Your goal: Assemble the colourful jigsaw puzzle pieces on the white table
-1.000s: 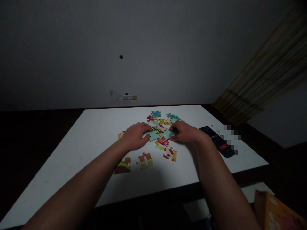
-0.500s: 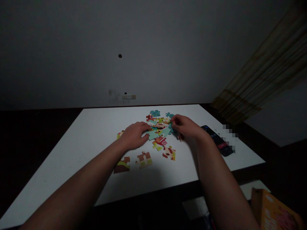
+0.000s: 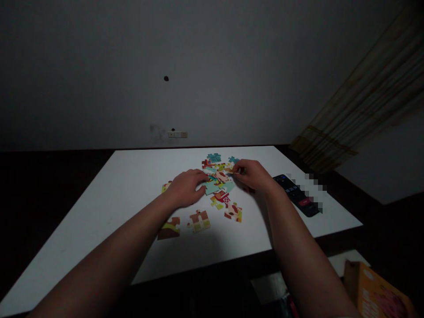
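Note:
A loose heap of jigsaw puzzle pieces [image 3: 212,189] lies in the middle of the white table. My left hand [image 3: 187,187] rests at the heap's left side, thumb and fingers apart, fingertips on the nearest pieces. On the other side, my right hand [image 3: 251,174] pinches a puzzle piece [image 3: 234,172] by its edge, just over the heap. A brown-and-white spotted piece [image 3: 221,176] shows beside it. Nearer to me lie a red barn piece [image 3: 222,197], a cow-patterned piece [image 3: 233,212], a brown fence piece [image 3: 200,221] and a brown-green piece [image 3: 169,228].
A phone [image 3: 300,196] with a lit screen lies right of my right hand. Teal pieces [image 3: 214,157] sit at the heap's far side. Below the table's front edge, an orange box [image 3: 377,291] stands at lower right. A wall with a socket [image 3: 177,134] rises behind.
My right hand has shifted left toward the heap's middle, bringing a pinched piece with it. The spotted piece now shows more fully. My left hand has stayed in place.

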The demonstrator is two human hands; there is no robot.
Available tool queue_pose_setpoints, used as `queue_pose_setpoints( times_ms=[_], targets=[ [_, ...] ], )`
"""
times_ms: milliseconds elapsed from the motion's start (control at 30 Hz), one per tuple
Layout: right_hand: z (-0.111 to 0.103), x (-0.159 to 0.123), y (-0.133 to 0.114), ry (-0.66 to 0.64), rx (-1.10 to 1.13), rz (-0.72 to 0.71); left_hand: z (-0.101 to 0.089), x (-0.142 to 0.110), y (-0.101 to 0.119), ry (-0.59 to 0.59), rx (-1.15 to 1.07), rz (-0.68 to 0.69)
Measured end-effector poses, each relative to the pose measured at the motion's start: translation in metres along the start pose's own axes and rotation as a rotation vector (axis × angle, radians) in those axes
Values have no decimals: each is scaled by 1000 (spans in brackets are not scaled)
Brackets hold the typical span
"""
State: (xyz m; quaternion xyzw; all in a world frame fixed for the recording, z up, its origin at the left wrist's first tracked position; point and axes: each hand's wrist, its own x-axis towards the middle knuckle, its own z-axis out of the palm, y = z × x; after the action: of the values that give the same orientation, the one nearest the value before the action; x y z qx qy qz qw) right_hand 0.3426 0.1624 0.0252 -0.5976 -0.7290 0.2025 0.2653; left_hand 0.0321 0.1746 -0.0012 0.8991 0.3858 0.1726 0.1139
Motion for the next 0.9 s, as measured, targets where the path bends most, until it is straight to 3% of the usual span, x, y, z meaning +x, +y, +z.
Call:
queue_pose_setpoints(
  times_ms=[133,233,300,367,467,600,900],
  targets=[
    [-1,-3,-3,-107,30,-19,0,-1,1,4,-2,1],
    [-6,1,1,37,-50,-2,-1,-1,0,-3,-3,1],
    [-11,4,6,167,-184,78,-2,-1,0,-11,-6,6],
    [-16,6,10,199,-325,183,-2,0,1,-16,-10,11],
    [-21,4,10,153,-454,290,-3,0,1,-14,-12,11],
    [-20,2,8,33,-487,329,-1,-1,0,-11,-7,18],
    [-15,4,24,-40,-473,318,0,-1,-1,6,-9,17]
  ],
)
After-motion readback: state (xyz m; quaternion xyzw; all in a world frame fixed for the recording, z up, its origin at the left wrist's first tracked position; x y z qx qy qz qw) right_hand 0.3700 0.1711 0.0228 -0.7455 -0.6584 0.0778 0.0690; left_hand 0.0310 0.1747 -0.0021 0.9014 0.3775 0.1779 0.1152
